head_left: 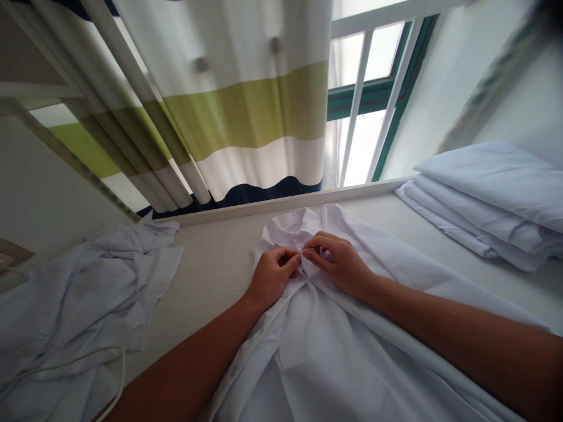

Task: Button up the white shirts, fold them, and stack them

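A white shirt [316,346] lies spread on the pale table [211,264] in front of me, collar [290,225] toward the window. My left hand [270,275] and my right hand [338,261] meet just below the collar. Both pinch the shirt's front edges together between thumb and fingers, fingertips almost touching. What lies between the fingertips is too small to make out.
A crumpled white garment [83,293] lies at the left, with a thin white cord [109,363] across it. A stack of folded white cloth [492,199] sits at the right. A striped curtain [237,111] and a window [369,99] stand behind the table's far edge.
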{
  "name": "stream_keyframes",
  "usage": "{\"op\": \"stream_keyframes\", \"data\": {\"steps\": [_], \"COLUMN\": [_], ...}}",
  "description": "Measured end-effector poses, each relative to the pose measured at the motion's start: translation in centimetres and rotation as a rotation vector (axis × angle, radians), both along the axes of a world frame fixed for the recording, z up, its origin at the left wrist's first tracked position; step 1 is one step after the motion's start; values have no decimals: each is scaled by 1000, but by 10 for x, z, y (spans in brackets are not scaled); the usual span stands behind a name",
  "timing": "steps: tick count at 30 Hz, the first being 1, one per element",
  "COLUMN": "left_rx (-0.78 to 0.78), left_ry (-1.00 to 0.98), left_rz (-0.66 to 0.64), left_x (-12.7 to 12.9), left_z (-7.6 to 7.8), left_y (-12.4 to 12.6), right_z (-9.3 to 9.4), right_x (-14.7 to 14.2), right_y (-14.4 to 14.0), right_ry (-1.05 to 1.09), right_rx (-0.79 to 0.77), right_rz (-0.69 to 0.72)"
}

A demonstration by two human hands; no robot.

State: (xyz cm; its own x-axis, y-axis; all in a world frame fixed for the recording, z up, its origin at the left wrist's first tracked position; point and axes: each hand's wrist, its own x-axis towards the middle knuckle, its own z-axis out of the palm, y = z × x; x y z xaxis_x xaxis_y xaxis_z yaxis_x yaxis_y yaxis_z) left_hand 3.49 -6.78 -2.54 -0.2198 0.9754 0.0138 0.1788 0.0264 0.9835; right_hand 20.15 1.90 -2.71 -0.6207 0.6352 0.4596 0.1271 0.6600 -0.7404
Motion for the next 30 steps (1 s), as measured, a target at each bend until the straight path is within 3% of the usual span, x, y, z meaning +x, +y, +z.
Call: {"op": "stream_keyframes", "data": {"steps": [10,22,30], "left_rx": [44,73,61], "left_ry": [-9,-85,-128], "left_rz": [41,89,53], "left_x": [1,5,4], "left_z": [-1,3,5], "left_y": [-1,-2,-1], "right_z": [3,2,3], "right_x": [1,-2,-1], "right_y": [-2,-2,-4], "right_ry": [-9,36,52], "right_rx": [25,-218,-199], "right_rz": [-44,-52,-40]}}
